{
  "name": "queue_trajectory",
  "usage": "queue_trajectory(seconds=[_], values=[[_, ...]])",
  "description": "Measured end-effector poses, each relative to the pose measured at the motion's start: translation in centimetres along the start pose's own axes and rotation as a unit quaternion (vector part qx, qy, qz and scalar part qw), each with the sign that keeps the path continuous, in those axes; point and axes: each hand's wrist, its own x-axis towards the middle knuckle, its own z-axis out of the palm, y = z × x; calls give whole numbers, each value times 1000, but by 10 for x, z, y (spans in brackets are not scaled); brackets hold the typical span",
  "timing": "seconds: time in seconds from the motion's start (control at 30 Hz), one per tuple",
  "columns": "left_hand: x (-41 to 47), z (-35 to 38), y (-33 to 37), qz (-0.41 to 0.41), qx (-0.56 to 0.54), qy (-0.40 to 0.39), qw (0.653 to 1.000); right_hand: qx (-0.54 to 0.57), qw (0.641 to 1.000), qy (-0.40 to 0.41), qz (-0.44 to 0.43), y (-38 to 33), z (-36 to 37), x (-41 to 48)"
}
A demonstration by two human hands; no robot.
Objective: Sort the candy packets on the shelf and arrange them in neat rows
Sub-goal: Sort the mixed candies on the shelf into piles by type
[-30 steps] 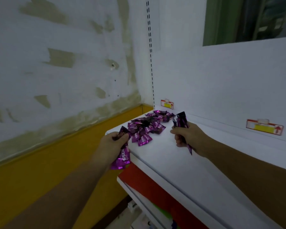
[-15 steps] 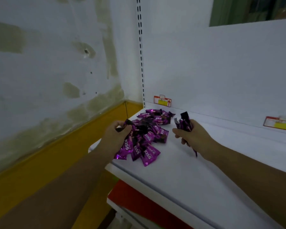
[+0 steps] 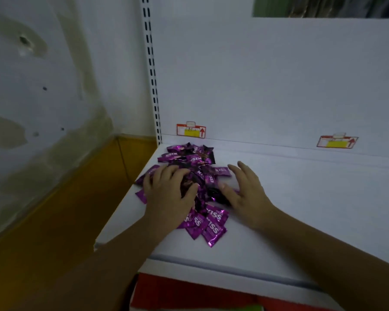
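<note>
Red trim (image 3: 184,292) runs under the front lip of the white shelf (image 3: 301,221), and nothing guards that lip, so a packet pushed forward would go straight over. The nearest candy packets (image 3: 212,223) are purple foil, fanned and overlapping, well back from the front edge but loose. Foil on a smooth painted board will likely slide at a light nudge.

Just beyond them the left hand (image 3: 169,194) lies on top of the heap with its fingers bent over the packets. Whether its grip has closed on one or only presses down I cannot tell. The right hand (image 3: 245,194) sits at the heap's right flank, grip apart and fingers spread, thumb against a dark packet.

The worse risk is to the left — the heap crowds the shelf's open left end, and a couple of packets under the left hand reach its edge. Any raking stroke that way would probably tip them down beside the yellow wall band (image 3: 81,198). Gathering from both sides could also buckle the heap upward and spill the top layer.

Farther back, more packets lie at mixed angles just short of the back panel, below a price tag (image 3: 191,130). In this dim light a reversed packet could easily pass unnoticed — a crooked row would follow.
</note>
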Motion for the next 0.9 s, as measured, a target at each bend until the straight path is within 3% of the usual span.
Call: queue_trajectory(seconds=[0.2, 0.27, 0.37, 0.47, 0.57, 0.67, 0.77, 0.83, 0.9], values=[[14, 10, -1, 66, 7, -177, 982, -50, 998, -24, 22, 3, -3, -12], [19, 12, -2, 82, 20, -218, 972, -103, 994, -29, 5, 0, 0, -10], [28, 14, 1, 104, 19, -258, 960, -90, 995, 8, 44, 0, 4, -8], [32, 14, 6, 125, 8, -258, 958, -82, 991, 14, 109, 6, 6, -9], [30, 7, 10, 152, 14, -199, 968, -84, 988, 16, 130, 9, 5, -9], [32, -7, -4, 99, -3, -170, 980, -72, 989, 28, 129, 10, 4, -8], [30, -13, -38, 14, 69, -216, 974, -57, 989, 30, 129, 12, 4, -8], [25, -10, -49, 21, 124, -263, 957, -53, 990, 29, 129, 13, 5, -8], [24, -2, -46, 20, 88, -255, 963, -56, 990, 20, 125, 13, 5, -7]])
